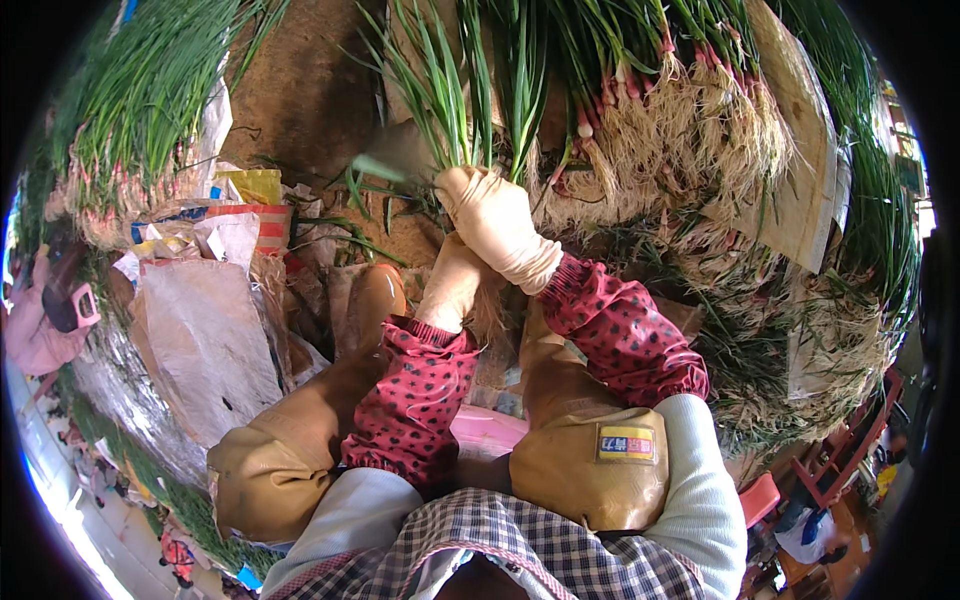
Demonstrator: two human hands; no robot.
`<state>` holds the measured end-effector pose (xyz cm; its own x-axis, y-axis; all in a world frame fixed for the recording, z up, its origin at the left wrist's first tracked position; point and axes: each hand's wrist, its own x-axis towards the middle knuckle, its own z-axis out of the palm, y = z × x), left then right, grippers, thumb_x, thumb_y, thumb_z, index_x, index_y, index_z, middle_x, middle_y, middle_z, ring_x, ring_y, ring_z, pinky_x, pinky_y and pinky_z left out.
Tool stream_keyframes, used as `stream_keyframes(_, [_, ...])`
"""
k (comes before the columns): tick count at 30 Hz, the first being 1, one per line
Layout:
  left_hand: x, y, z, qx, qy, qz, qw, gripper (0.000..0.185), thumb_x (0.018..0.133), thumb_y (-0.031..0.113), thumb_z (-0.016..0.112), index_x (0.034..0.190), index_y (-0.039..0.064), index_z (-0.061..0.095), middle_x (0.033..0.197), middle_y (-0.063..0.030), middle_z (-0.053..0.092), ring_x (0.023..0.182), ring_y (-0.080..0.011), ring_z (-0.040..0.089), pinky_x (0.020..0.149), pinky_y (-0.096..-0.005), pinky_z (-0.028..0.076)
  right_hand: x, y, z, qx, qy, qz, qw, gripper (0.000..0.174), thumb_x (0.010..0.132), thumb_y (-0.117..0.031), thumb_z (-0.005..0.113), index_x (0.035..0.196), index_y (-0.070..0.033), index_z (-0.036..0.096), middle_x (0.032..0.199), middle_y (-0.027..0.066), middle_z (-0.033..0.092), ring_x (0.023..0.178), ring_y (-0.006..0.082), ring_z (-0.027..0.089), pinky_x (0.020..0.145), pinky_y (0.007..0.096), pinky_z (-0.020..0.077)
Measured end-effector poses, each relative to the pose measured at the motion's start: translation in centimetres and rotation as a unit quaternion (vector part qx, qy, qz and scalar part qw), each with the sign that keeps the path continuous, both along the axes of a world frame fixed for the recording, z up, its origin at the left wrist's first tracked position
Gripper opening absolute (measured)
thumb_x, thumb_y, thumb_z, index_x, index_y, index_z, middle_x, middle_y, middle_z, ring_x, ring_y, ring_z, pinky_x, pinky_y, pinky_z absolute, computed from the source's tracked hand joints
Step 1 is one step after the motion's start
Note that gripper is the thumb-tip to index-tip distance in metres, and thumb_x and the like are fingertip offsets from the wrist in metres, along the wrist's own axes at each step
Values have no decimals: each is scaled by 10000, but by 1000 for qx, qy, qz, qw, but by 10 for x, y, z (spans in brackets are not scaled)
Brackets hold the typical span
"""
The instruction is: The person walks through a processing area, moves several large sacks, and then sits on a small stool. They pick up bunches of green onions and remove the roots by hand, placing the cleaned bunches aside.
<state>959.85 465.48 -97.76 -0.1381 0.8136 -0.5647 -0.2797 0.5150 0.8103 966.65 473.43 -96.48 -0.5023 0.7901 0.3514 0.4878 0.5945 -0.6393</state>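
Observation:
My right hand, in a cream rubber glove, is closed round a bunch of green garlic. Its long leaves point away from me, and pale roots hang out below the glove. My bare left hand crosses beneath the right one, with its fingers hidden behind the glove. Just left of the bunch is a blurred pale green and grey shape, too smeared to identify. Red patterned sleeve covers are on both forearms.
More green garlic with pink stems and matted roots lies at the upper right. Another heap stands at the upper left. Folded sacking lies left of my legs. Root-and-leaf litter spreads on the right. A person in pink is at far left.

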Motion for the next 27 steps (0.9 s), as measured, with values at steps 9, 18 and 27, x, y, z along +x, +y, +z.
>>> stream_keyframes(9, [-66,-24,73,-37,-517,49,854,294,903,322,619,989,45,572,673,-2,570,509,-80,488,419,-207,419,42,5,-18,-445,340,-153,814,88,908,-127,564,891,-41,559,685,32,555,585,126,521,560,243,443])
stream_keyframes(18, [-48,42,66,135,-322,67,935,152,881,185,652,862,107,524,684,14,522,611,-77,524,545,-238,442,68,77,-63,-118,-55,-233,964,194,783,-242,680,821,-63,617,750,152,641,708,316,633,636,405,502])
stream_keyframes(27, [-9,47,-14,-15,-194,112,975,93,834,62,673,912,35,629,776,-36,639,637,-137,604,572,-279,516,68,4,-14,-103,-151,-69,981,140,793,-185,687,851,-85,608,782,76,628,681,254,633,587,347,500])
